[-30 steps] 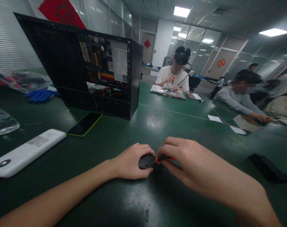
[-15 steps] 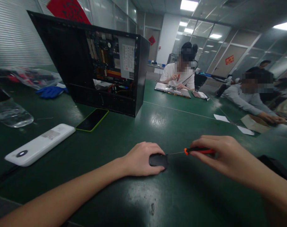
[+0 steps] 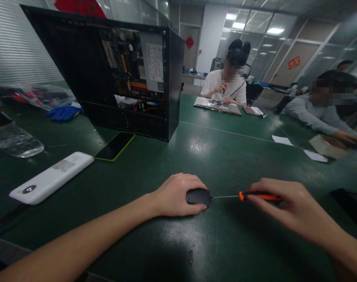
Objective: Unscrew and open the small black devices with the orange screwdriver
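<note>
"Left hand point(image 3: 180, 196) doing what, over there?"

"I've got it curled around a black mouse point(image 3: 198, 198) on the green table point(image 3: 131, 176), right hand point(image 3: 290, 199) gripping an orange-and-black screwdriver point(image 3: 241, 196)."

"Touching the mouse?"

"Shaft point(image 3: 225, 196) points at its end, but from my feed I can't tell whether they touch. Phone point(image 3: 115, 147) lies near the open PC case point(image 3: 104, 78), fwiw."

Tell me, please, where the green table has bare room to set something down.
Bare tabletop lies beyond the left hand and right hand, between the computer case and the white paper slips; another lies on the near side of the computer mouse. The left side is crowded with the water bottle, white device, smartphone and blue glove.
</note>
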Demonstrator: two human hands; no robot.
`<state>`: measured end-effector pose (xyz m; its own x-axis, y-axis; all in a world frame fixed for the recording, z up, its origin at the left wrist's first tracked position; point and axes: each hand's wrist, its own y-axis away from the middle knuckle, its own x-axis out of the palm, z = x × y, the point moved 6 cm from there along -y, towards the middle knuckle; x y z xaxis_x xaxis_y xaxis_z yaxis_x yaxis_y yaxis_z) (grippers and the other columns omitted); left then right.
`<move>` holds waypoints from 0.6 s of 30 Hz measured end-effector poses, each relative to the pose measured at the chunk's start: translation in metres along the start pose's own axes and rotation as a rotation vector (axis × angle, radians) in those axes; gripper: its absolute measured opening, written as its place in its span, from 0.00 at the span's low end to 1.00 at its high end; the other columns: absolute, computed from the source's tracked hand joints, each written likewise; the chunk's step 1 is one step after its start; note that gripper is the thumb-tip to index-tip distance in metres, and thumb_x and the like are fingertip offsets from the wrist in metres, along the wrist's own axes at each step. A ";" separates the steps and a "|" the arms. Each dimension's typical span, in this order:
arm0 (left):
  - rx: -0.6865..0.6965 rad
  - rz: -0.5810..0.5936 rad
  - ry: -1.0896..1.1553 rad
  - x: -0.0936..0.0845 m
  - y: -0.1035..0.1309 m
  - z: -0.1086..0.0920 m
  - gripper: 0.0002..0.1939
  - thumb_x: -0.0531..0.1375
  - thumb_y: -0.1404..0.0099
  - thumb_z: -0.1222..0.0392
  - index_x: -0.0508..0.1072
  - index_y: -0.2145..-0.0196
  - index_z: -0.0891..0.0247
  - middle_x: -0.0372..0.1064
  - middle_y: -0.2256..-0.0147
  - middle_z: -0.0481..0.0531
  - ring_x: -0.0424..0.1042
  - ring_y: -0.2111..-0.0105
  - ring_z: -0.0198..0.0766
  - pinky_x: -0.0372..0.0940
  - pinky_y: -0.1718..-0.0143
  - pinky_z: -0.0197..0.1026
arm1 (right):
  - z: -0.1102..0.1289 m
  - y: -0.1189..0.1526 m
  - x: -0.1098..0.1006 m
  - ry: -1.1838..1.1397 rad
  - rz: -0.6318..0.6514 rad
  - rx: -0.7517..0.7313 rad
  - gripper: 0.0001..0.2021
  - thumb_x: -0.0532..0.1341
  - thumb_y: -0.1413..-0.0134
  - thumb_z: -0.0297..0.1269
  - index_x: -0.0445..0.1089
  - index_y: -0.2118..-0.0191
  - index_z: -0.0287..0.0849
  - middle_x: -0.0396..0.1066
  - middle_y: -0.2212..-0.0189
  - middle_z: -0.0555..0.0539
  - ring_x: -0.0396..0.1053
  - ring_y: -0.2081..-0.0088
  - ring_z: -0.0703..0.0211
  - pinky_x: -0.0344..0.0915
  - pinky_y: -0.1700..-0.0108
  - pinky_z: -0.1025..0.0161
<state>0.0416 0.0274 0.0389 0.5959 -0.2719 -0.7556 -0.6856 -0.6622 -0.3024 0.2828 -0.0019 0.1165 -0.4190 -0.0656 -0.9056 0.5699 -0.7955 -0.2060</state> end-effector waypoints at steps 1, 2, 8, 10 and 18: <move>0.001 0.001 0.005 0.000 0.000 0.000 0.21 0.71 0.37 0.51 0.79 0.48 0.61 0.80 0.50 0.53 0.79 0.50 0.47 0.68 0.46 0.48 | -0.001 0.000 0.001 -0.003 0.007 0.002 0.10 0.61 0.30 0.42 0.79 0.56 0.47 0.79 0.64 0.45 0.77 0.66 0.57 0.72 0.65 0.62; 0.002 0.002 0.010 0.000 -0.001 0.000 0.21 0.71 0.37 0.52 0.79 0.48 0.61 0.80 0.50 0.54 0.78 0.50 0.47 0.68 0.45 0.47 | -0.002 0.000 0.002 -0.007 0.015 0.013 0.10 0.61 0.30 0.42 0.79 0.55 0.47 0.79 0.63 0.45 0.77 0.65 0.57 0.73 0.64 0.61; 0.008 -0.015 0.062 0.000 -0.001 0.000 0.20 0.72 0.37 0.53 0.79 0.49 0.61 0.79 0.51 0.53 0.78 0.51 0.45 0.68 0.45 0.46 | -0.011 -0.003 0.013 -0.080 0.146 0.089 0.13 0.59 0.28 0.45 0.81 0.53 0.47 0.81 0.62 0.45 0.78 0.65 0.57 0.73 0.65 0.61; 0.004 -0.011 0.058 0.001 -0.001 0.001 0.20 0.72 0.37 0.53 0.79 0.49 0.61 0.79 0.51 0.53 0.78 0.51 0.46 0.68 0.46 0.46 | -0.010 -0.003 0.016 -0.117 0.184 0.086 0.14 0.59 0.28 0.45 0.82 0.53 0.47 0.81 0.61 0.45 0.78 0.63 0.56 0.74 0.63 0.60; -0.019 0.010 0.006 0.006 -0.001 0.006 0.22 0.71 0.37 0.49 0.77 0.49 0.61 0.78 0.51 0.53 0.77 0.51 0.47 0.67 0.47 0.46 | -0.029 0.005 0.039 -0.260 0.404 0.245 0.18 0.57 0.27 0.50 0.83 0.56 0.47 0.80 0.66 0.48 0.76 0.67 0.58 0.69 0.67 0.63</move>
<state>0.0434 0.0301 0.0311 0.5915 -0.2828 -0.7551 -0.6837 -0.6723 -0.2838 0.2901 0.0095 0.0695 -0.3796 -0.5180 -0.7665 0.5535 -0.7910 0.2605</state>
